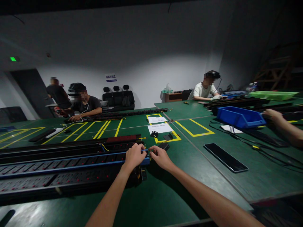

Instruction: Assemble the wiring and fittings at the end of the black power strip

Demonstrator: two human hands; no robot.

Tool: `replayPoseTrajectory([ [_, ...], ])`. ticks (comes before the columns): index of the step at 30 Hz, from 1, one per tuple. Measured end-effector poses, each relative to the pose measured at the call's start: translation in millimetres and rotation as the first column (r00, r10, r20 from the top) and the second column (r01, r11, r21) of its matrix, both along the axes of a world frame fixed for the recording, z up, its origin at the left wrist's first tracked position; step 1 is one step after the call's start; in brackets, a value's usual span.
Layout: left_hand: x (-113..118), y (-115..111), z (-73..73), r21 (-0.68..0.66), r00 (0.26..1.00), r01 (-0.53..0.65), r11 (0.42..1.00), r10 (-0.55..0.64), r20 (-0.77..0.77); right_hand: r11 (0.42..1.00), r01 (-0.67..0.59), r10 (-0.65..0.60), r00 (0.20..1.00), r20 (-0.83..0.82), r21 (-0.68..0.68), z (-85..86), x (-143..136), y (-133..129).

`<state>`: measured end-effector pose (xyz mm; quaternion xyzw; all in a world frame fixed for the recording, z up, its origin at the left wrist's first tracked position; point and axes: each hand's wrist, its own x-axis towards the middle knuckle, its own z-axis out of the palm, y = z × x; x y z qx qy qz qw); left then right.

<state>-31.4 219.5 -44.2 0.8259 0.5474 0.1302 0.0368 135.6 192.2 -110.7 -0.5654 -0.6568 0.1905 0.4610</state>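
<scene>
Several long black power strips with red switches lie side by side at the left, among them a blue-edged power strip. My left hand is closed over the right end of this strip, thumb and forefinger pressed together at its edge. Just off that end, my right hand pinches something small, perhaps a wire, that the fingers mostly hide. Both hands' fingertips almost meet. A small black block lies right behind my right hand.
Printed sheets and black brackets lie beyond my hands on the green table. At the right are a phone, a blue bin, black cables and another person's hand. Co-workers sit across the table.
</scene>
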Motion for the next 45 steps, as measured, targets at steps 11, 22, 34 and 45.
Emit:
replayPoseTrajectory([
  [11, 0.4, 1.1, -1.2, 0.004, 1.000, -0.001, 1.000, 0.001, -0.007, 1.000, 0.004, -0.004, 1.000, 0.001, -0.007, 2.0, 0.1, -1.7],
  [22, -1.5, 3.2, -3.8, 0.019, 1.000, 0.015, 1.000, -0.015, 0.005, 1.000, -0.004, 0.004, 1.000, -0.012, -0.008, 2.7, 0.5, -1.4],
  [34, -1.6, 3.8, -6.0, 0.022, 1.000, 0.017, 1.000, -0.017, 0.009, 1.000, -0.006, 0.006, 1.000, 0.004, -0.013, -2.1, 0.7, 0.8],
  [45, -1.6, 3.8, -7.2, 0.020, 1.000, 0.009, 1.000, -0.010, 0.022, 1.000, 0.000, 0.000, 1.000, 0.013, -0.013, -0.5, 0.5, -0.4],
])
